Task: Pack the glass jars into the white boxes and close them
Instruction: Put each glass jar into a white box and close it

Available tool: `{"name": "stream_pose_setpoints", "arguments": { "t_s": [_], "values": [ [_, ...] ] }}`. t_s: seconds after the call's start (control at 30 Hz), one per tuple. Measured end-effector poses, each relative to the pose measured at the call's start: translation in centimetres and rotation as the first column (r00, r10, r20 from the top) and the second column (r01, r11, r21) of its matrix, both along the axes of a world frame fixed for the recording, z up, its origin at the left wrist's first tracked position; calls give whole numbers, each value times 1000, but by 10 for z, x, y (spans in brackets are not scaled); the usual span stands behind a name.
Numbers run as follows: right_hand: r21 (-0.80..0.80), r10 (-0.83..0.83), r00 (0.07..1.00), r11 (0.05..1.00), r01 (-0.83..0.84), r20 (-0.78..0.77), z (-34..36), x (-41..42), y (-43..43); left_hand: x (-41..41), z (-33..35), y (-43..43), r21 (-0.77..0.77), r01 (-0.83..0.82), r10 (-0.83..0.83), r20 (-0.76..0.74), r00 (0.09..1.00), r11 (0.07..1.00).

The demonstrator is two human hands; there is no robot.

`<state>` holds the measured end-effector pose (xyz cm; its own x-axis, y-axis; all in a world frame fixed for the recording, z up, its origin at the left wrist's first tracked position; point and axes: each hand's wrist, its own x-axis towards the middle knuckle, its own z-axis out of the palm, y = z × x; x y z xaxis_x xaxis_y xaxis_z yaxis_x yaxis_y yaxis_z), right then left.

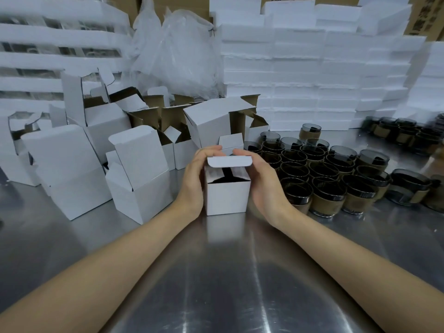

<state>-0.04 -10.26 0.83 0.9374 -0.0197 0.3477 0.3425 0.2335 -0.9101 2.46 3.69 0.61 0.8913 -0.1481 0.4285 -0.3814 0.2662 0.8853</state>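
Observation:
A small white box (227, 198) stands on the steel table (216, 272) in front of me. Its lid flap (229, 161) is bent forward over the opening, and something dark shows inside. My left hand (195, 175) grips the box's left side, with fingers curled over the back of the lid. My right hand (260, 176) cups the right side, its fingers curled on the lid's far edge. To the right stand several dark glass jars (322, 179) with tan paper bands.
Several open white boxes (134, 174) crowd the left and the back of the table. Stacks of white foam slabs (312, 75) and clear plastic bags (177, 49) form a wall behind. More jars (398, 133) sit at the far right.

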Motion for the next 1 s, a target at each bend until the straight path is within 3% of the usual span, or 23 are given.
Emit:
{"name": "stream_pose_setpoints", "arguments": {
  "t_s": [0.17,0.37,0.53,0.77,1.0],
  "values": [
    [-244,-110,974,957,157,196,-1,-7,-3,-3,-2,-1,146,-39,18,144,989,989],
    [-367,-86,956,911,190,281,0,-12,-3,0,-4,0,122,-38,12,205,979,992],
    [-529,-56,906,797,293,419,1,-12,-6,1,-2,3,149,-59,31,182,983,987],
    [-554,-52,911,779,294,409,4,-13,-5,4,-1,8,200,-82,42,197,980,976],
    [-534,-55,974,829,168,221,5,-16,-5,-1,0,6,244,-65,15,204,979,968]
  ]
}}
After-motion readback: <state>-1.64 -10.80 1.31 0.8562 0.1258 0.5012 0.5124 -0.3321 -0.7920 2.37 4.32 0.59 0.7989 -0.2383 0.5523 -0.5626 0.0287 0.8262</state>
